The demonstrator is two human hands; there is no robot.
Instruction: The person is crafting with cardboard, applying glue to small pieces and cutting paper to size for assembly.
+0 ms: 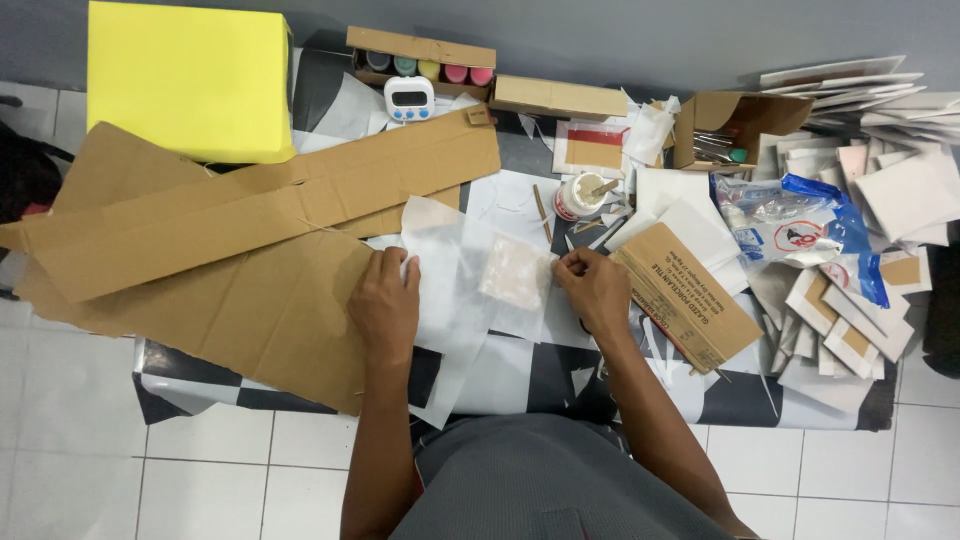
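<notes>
Head view, looking straight down on a low table [190,372] covered in a black-and-white checked sheet.

Left hand [384,305]: palm down, fingers extended and loosely together, resting flat on the left edge of a translucent white sheet [440,262]. It grips nothing; it only presses the sheet down.

Right hand [594,288]: fingers curled in, tips pinched together at the right edge of a small pale square piece [515,272]. Whether the pinch has the piece itself or the sheet under it, I cannot tell.

The square piece lies on the translucent sheet, between the two hands, touching or just beside the right fingertips and well apart from the left ones.

Surface: large flattened brown cardboard [250,250] spreads over the left half, reaching under the left wrist. A yellow box [190,80] sits far left. At the far edge, a carton of coloured paint pots [425,62] with a white digital timer [409,98] just in front. A small open glue pot [580,195] stands beyond the right hand. A printed cardboard slab [680,295] lies just right of the right hand; further right, a blue-and-clear plastic bag [800,225] and stacks of white square tiles [880,180].

Room: white floor tiles [230,480] near, grey wall far.
</notes>
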